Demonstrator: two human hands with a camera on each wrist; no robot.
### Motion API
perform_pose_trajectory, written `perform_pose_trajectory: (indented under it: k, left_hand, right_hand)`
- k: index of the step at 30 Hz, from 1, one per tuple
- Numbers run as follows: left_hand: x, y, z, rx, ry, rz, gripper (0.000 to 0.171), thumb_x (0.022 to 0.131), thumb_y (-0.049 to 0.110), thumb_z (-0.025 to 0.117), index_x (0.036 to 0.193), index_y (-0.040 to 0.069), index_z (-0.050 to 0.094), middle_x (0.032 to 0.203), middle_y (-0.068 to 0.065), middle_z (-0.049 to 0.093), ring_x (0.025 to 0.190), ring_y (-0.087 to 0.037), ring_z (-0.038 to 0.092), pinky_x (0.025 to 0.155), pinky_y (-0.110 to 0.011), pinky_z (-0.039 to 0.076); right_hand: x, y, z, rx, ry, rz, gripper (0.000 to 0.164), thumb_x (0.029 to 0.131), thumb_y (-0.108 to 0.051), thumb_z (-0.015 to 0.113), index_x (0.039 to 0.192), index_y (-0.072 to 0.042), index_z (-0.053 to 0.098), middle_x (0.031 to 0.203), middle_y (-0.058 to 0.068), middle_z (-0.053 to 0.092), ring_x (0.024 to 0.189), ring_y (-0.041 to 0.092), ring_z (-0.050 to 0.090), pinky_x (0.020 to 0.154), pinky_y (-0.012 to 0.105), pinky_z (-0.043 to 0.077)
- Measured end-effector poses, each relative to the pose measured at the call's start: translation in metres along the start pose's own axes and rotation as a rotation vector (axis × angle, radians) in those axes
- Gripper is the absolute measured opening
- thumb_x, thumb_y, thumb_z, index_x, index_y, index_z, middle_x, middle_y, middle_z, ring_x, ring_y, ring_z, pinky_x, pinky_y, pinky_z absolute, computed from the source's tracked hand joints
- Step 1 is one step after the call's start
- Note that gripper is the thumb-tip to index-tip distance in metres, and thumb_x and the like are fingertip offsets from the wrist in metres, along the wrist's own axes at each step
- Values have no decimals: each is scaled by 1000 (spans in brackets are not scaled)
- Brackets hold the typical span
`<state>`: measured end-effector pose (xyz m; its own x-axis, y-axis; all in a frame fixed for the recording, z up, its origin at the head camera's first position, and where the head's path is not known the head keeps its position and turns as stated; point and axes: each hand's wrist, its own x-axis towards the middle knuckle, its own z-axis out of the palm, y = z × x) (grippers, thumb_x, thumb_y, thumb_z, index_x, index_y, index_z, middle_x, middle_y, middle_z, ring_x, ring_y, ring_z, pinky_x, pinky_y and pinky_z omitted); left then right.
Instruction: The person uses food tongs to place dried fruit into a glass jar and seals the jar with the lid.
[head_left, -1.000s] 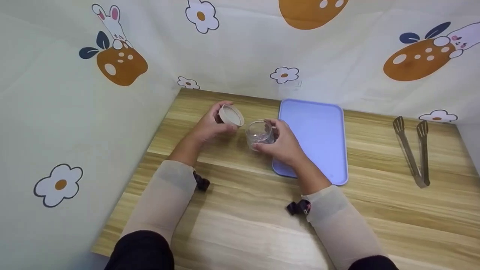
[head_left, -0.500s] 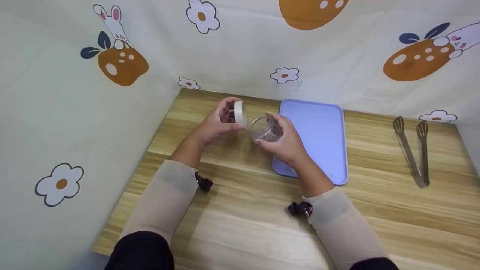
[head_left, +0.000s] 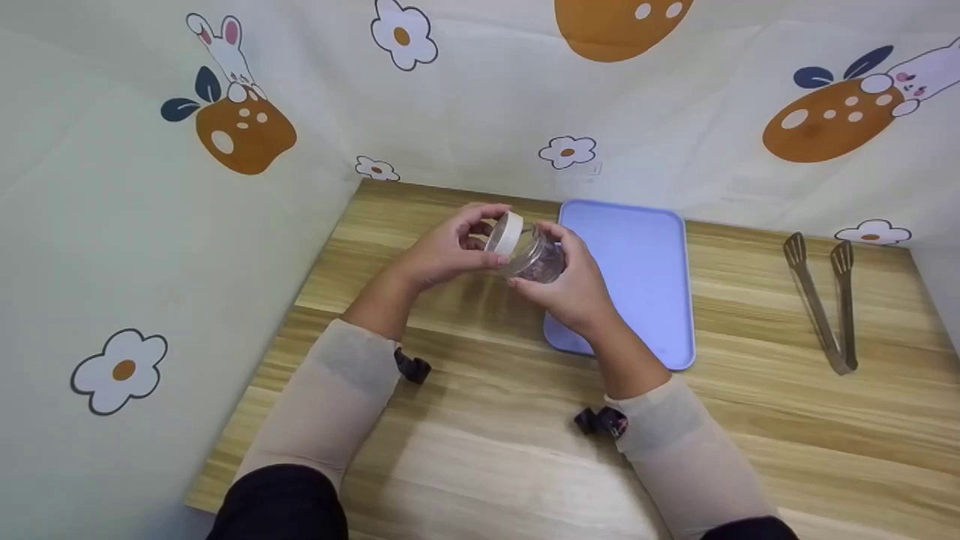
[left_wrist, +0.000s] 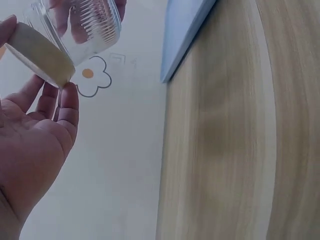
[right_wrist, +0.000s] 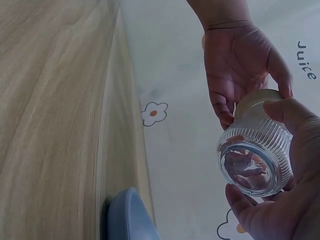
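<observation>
My left hand pinches a cream-coloured round lid by its edge, thumb on one side and fingertips on the other. Tilted toward it is a clear ribbed jar, which my right hand grips round its side. The lid is right at the jar's mouth. In the left wrist view the lid overlaps the rim of the jar at a slant. From the right wrist view the jar's base faces the camera, and both hands hold the pair up over the table.
A lilac rectangular tray lies just behind and right of my right hand. Metal tongs with slotted ends rest farther right on the wooden table. Printed curtains close off the back and left.
My left hand has moved right, turning the lid from face-up to edge-on and bringing it to the jar's mouth. My right hand has tilted the jar toward the lid.
</observation>
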<state>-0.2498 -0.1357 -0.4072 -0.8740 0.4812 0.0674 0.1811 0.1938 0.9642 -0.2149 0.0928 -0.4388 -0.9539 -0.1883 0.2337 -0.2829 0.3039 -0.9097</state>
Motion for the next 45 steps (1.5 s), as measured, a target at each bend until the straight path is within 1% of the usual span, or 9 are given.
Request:
perform_pose_trajectory:
  k: [6, 10, 17, 24, 33, 36, 40, 42, 45]
  left_hand:
    - [4, 4, 1, 73, -26, -21, 74, 78, 23, 83, 143, 14, 49, 135, -6, 51, 120, -33, 51, 97, -38, 50]
    - [5, 10, 2, 110, -27, -23, 73, 78, 25, 83, 143, 17, 50, 135, -5, 50, 120, -31, 51, 97, -41, 49]
    - [5, 18, 4, 183, -31, -17, 70, 76, 36, 84, 138, 24, 54, 132, 1, 53, 115, -22, 54, 96, -36, 50]
    - [6, 18, 5, 216, -34, -6, 69, 77, 38, 83, 138, 22, 54, 131, -1, 53, 115, -23, 54, 98, -38, 50]
    - [6, 19, 6, 247, -34, -10, 72, 73, 45, 84, 136, 28, 55, 129, 3, 53, 114, -19, 54, 96, -38, 50]
    - [6, 19, 6, 240, -50, 8, 75, 73, 39, 86, 139, 28, 53, 133, 4, 51, 117, -20, 53, 96, -39, 50]
    - [7, 20, 5, 223, -81, 36, 77, 74, 24, 86, 143, 24, 50, 139, 2, 48, 123, -23, 49, 103, -43, 45]
    - [6, 22, 6, 204, -99, 56, 78, 75, 13, 83, 145, 19, 48, 142, -2, 47, 126, -25, 47, 107, -47, 42]
    - [1, 33, 8, 151, -134, 88, 78, 74, -1, 78, 145, 11, 46, 144, -7, 44, 130, -26, 44, 113, -50, 37]
  right_hand:
    - [-1, -1, 0, -30, 12, -4, 91, 62, -43, 92, 139, -21, 50, 138, 3, 52, 125, 21, 48, 108, 45, 40]
    - [-1, -3, -1, -49, 17, -12, 89, 62, -42, 92, 139, -21, 51, 136, 3, 53, 124, 21, 49, 107, 44, 40]
    - [-1, -4, -1, -64, 25, -25, 87, 63, -38, 92, 138, -21, 51, 135, 3, 53, 122, 20, 49, 105, 44, 41]
    - [-1, -6, -2, -62, 24, -10, 86, 63, -36, 93, 137, -22, 52, 134, 2, 53, 121, 20, 49, 104, 44, 41]
    - [-1, -5, -3, -73, 26, 1, 88, 62, -39, 93, 137, -22, 52, 136, 2, 53, 123, 20, 49, 106, 45, 40]
    - [-1, -6, -4, -84, 26, 2, 89, 62, -40, 93, 138, -21, 52, 136, 3, 53, 123, 21, 49, 106, 45, 40]
    - [-1, -6, -5, -84, 13, 5, 89, 63, -43, 91, 139, -20, 51, 137, 3, 52, 124, 21, 48, 106, 46, 40]
    - [-1, -6, -6, -75, 6, 6, 90, 63, -45, 91, 139, -20, 50, 138, 3, 51, 124, 21, 48, 106, 46, 41]
    - [-1, -6, -6, -62, -3, 6, 90, 63, -45, 91, 140, -20, 50, 138, 3, 51, 124, 22, 48, 106, 47, 40]
